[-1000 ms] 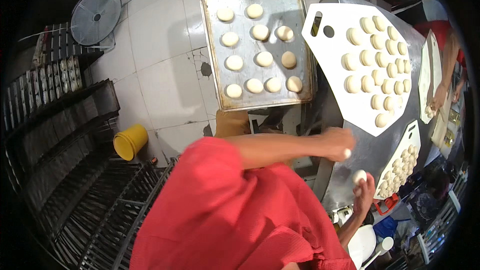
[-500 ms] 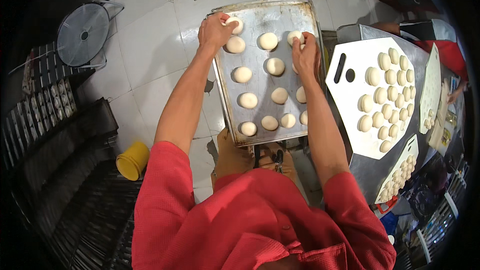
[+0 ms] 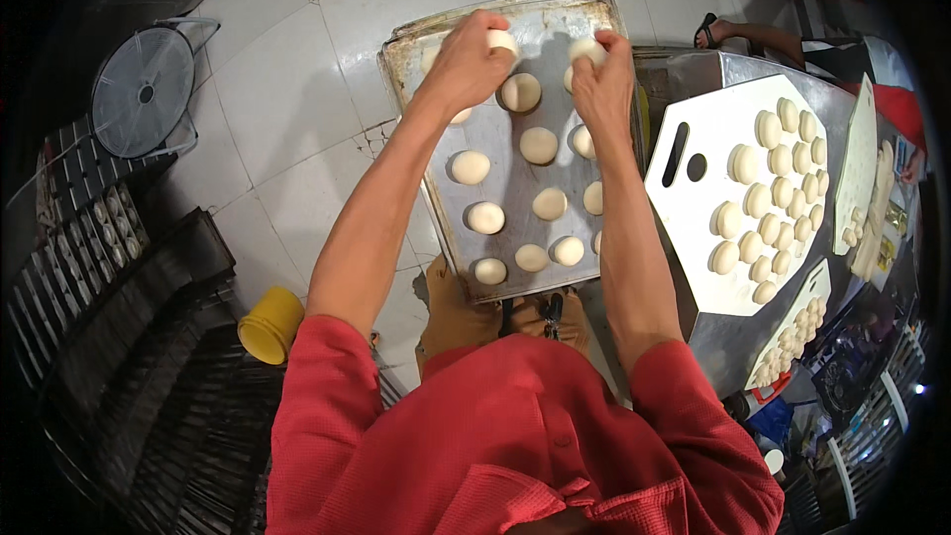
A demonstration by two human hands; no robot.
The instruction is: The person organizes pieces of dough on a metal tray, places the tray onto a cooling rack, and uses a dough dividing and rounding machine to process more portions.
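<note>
A worn metal baking tray (image 3: 396, 64) holds several round, pale dough balls (image 3: 538, 146) in loose rows. Near its far edge, my left hand (image 3: 474, 64) has its fingers closed round a dough ball (image 3: 502, 41). My right hand (image 3: 606, 84) grips another dough ball (image 3: 586, 51) by the tray's far right side. Beneath that one, a further ball (image 3: 570, 79) is partly covered by my fingers. At the far left corner, a ball (image 3: 429, 57) shows from behind my left hand. My right forearm hides part of the right-hand row.
Right of the tray, a metal table (image 3: 728, 332) bears a white board (image 3: 693, 228) with several dough balls, plus a smaller loaded board (image 3: 814, 287). A yellow bucket (image 3: 269, 325) stands on the floor at left, below a round fan (image 3: 145, 92). Another person's foot (image 3: 715, 32) shows at far right.
My left hand has moved right from the far left corner, where a ball now lies, and holds a dough ball closer to the middle. My right hand stays at the far right with a ball.
</note>
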